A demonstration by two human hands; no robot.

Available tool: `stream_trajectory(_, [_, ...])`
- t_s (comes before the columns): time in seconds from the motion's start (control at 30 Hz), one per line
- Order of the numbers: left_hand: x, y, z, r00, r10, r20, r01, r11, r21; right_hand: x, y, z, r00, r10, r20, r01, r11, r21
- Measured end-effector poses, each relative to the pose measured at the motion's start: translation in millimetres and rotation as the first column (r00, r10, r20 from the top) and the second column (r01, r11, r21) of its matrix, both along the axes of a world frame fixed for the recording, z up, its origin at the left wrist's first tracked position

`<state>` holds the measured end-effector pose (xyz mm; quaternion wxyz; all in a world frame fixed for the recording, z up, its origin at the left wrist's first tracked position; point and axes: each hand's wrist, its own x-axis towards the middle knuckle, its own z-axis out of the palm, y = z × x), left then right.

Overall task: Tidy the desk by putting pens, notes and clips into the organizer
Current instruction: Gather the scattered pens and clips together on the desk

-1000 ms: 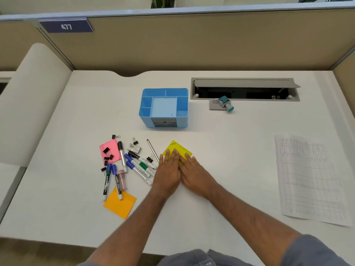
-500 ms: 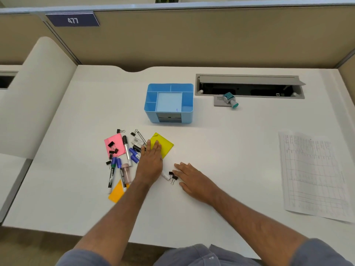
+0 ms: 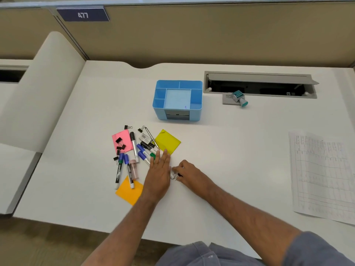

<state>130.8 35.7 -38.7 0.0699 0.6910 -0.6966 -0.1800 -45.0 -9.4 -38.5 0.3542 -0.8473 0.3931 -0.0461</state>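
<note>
The blue organizer stands empty at mid-desk. In front of it lies a pile: a yellow note, a pink note with black binder clips on it, an orange note, and several markers. My left hand lies flat and open, its fingers over the near ends of a blue and a green marker, fingertips at the yellow note's near corner. Just to its right, my right hand curls its fingertips around a small binder clip beside a marker's white end.
A printed sheet lies at the right edge of the desk. A teal stamp rests by the open grey cable tray at the back. A rounded white divider bounds the left, a beige partition the back.
My left hand has slid back off the yellow note toward me. My right hand, lying flat before, has curled its fingers onto the binder clip.
</note>
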Motion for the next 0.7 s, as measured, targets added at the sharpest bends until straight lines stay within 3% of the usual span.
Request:
stream_trajectory(0.4, [36.2, -10.9, -1.5, 0.998, 0.06, -0.03, -0.06, 0.998, 0.001, 40.5, -6.3, 11.2, 0.998, -0.026, 0.056, 0.023, 0.999, 0.044])
stream_trajectory(0.5, [33.0, -16.3, 2.9, 0.998, 0.056, 0.013, -0.056, 0.998, -0.025, 36.6, -6.1, 15.7, 0.988, -0.1, 0.12, 0.093, 0.994, 0.065])
stream_trajectory(0.7, [-2.2, -31.0, 11.6, 0.999, 0.009, -0.054, -0.011, 0.999, -0.049, -9.9, -8.5, 16.5, 0.962, -0.244, 0.119, 0.244, 0.97, 0.017])
